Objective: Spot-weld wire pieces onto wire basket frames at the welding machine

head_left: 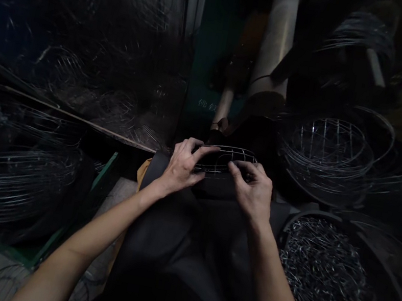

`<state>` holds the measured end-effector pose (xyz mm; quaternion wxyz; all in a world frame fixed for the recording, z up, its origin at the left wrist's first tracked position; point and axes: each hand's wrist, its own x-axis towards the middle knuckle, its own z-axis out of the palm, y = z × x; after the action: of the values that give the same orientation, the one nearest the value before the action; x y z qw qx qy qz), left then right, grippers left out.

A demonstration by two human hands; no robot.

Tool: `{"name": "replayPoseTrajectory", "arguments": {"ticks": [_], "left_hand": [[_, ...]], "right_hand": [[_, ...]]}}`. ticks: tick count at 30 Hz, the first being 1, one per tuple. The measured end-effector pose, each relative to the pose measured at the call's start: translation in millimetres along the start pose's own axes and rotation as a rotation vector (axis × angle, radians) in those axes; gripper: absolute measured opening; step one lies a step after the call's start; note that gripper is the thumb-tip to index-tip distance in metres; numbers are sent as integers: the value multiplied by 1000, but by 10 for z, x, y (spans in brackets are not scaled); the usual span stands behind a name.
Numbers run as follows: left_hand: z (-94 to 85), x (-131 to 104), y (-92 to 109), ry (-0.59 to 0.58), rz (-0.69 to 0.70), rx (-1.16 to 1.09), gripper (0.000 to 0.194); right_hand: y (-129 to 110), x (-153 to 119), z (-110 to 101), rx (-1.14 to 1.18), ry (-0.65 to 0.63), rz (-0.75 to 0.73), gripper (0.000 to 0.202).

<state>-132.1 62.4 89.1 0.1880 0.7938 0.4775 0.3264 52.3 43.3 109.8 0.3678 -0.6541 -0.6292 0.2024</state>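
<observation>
A round wire grid (237,152) lies flat in front of the machine's rods, just beyond my dark apron. My left hand (183,164) is at its left edge, thumb and forefinger spread apart around the rim. At the right edge, my right hand (253,187) is closed on the grid's rim, its thumb pressed toward the fingers. A thin curved wire shows inside the grid between both hands. Dim light hides the finer details of the wires.
A metal cylinder (277,39) and a thinner rod (224,104) stand ahead. Stacked wire grids (332,142) lie at right, above a tub of small metal pieces (322,276). Bundled wire rings (12,184) fill the left, beside a green frame edge (104,172).
</observation>
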Motion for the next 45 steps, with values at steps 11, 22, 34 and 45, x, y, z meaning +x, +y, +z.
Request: {"name": "replayPoseTrajectory", "arguments": {"ticks": [11, 22, 34, 45], "left_hand": [[133, -81, -193, 110, 39, -64, 55], [125, -73, -341, 163, 66, -127, 56], [159, 7, -411, 176, 40, -138, 56], [230, 56, -496, 178, 34, -105, 60]], "right_hand": [[110, -126, 282, 34, 198, -101, 19], [50, -64, 440, 35, 304, -243, 12], [58, 68, 491, 43, 296, -264, 12], [160, 94, 504, 72, 243, -205, 15]]}}
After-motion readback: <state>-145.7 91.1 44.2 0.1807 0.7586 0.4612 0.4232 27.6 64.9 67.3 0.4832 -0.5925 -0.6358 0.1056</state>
